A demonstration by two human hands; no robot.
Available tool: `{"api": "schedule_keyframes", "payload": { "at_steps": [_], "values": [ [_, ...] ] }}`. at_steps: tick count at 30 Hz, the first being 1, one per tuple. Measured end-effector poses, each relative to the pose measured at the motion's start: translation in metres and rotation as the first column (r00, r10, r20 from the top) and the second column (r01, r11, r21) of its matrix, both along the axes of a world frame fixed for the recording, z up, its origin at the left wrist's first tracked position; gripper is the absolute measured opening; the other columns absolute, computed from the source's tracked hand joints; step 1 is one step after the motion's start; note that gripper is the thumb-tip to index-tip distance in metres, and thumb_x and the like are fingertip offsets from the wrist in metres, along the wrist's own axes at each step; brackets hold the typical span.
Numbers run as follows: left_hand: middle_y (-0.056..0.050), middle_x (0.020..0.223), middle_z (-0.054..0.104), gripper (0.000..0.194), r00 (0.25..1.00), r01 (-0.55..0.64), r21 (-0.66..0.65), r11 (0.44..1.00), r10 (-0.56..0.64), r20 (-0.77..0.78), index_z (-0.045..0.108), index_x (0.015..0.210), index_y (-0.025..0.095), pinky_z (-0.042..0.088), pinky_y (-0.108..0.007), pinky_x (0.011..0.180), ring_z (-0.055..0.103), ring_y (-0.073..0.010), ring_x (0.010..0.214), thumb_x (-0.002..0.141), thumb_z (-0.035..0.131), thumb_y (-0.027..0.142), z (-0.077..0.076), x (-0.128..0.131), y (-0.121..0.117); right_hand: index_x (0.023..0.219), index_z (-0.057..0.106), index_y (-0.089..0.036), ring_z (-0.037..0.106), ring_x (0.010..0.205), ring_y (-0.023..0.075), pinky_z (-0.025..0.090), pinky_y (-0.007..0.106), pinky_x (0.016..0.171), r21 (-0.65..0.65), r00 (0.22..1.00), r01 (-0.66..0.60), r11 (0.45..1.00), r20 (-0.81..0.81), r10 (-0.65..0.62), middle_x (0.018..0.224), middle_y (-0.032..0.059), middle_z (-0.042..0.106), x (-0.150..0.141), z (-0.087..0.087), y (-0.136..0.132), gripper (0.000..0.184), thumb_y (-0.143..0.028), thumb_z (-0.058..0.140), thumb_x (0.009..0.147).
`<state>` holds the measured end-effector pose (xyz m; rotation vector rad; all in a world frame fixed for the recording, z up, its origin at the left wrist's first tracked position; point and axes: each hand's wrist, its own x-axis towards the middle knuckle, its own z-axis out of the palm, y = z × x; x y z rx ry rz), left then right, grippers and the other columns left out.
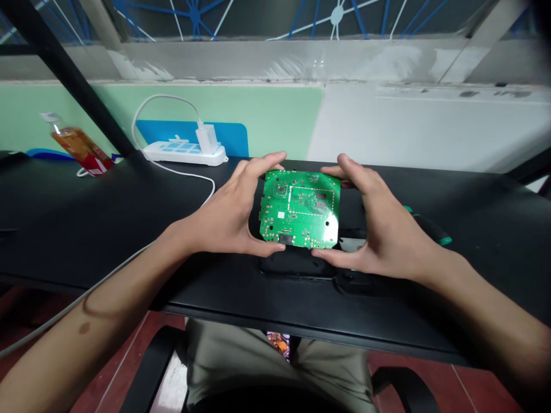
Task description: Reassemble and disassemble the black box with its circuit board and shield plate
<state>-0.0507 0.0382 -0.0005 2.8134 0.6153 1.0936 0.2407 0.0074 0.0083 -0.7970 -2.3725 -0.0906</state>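
A green circuit board (307,221) is held up above the black table, its flat face tilted toward me. My left hand (243,209) grips its left side, thumb at the bottom edge and fingers at the top. On the other side my right hand (379,221) pinches the board's right edge the same way. Below the board lies a black plastic casing (297,267), partly hidden by it. A screwdriver (430,226) with a black and green handle rests on the table beyond my right wrist, partly covered.
A white power strip (172,153) with a plugged-in charger (207,138) stands at the back left. Its white cable (172,169) runs beneath my left forearm. Farther left, a drink bottle (81,146) leans. The black table (86,223) ends at a front edge above my lap.
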Motion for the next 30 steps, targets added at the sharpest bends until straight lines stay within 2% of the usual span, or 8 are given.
{"api": "schedule_keyframes", "payload": {
  "at_steps": [6,11,20,25,30],
  "values": [
    [-0.016,0.163,0.036,0.129,1.000,-0.001,-0.003,1.000,0.001,-0.011,0.008,0.164,0.032,0.047,-0.063,0.116,0.051,-0.0419,0.139,0.069,0.085,0.072,0.0004,-0.0007,0.0002,0.167,0.004,-0.033,0.053,0.142,0.0430,0.046,0.072,0.116,-0.020,1.000,-0.005,1.000,0.005,0.005,0.156,0.0170,0.050,0.0005,0.0007,0.0000,0.124,-0.065,0.080,0.074],
    [-0.016,0.162,0.034,0.128,1.000,0.004,-0.023,1.000,-0.004,-0.023,0.007,0.164,0.033,0.046,-0.064,0.116,0.051,-0.0421,0.138,0.070,0.085,0.070,-0.0001,-0.0012,0.0010,0.167,0.005,-0.033,0.054,0.140,0.0437,0.047,0.074,0.113,-0.016,1.000,-0.011,1.000,-0.015,0.011,0.155,0.0153,0.052,0.0016,-0.0019,0.0027,0.128,-0.070,0.080,0.070],
    [-0.016,0.161,0.036,0.129,1.000,0.010,-0.036,0.999,-0.010,-0.001,0.008,0.164,0.034,0.048,-0.063,0.114,0.051,-0.0421,0.137,0.067,0.088,0.067,-0.0042,-0.0007,0.0022,0.167,0.006,-0.033,0.055,0.140,0.0420,0.049,0.067,0.117,-0.047,1.000,0.019,0.999,-0.003,-0.020,0.154,0.0170,0.053,0.0010,-0.0005,-0.0006,0.126,-0.060,0.084,0.072],
    [-0.015,0.162,0.035,0.128,1.000,-0.005,-0.045,0.999,0.004,-0.021,0.007,0.164,0.033,0.045,-0.062,0.116,0.050,-0.0423,0.139,0.069,0.086,0.068,-0.0025,-0.0011,0.0011,0.167,0.006,-0.035,0.054,0.140,0.0439,0.048,0.073,0.115,-0.050,0.999,-0.007,0.999,-0.038,0.005,0.154,0.0149,0.052,0.0018,-0.0036,0.0026,0.130,-0.068,0.083,0.068],
    [-0.016,0.162,0.034,0.128,1.000,-0.002,-0.061,0.998,0.000,-0.024,0.007,0.164,0.033,0.046,-0.062,0.116,0.049,-0.0427,0.139,0.069,0.087,0.066,-0.0023,-0.0005,-0.0004,0.166,0.007,-0.037,0.053,0.142,0.0450,0.045,0.074,0.117,-0.078,0.999,-0.015,0.997,-0.050,0.011,0.155,0.0124,0.051,0.0003,-0.0026,0.0024,0.126,-0.068,0.081,0.069]
  ]
}}
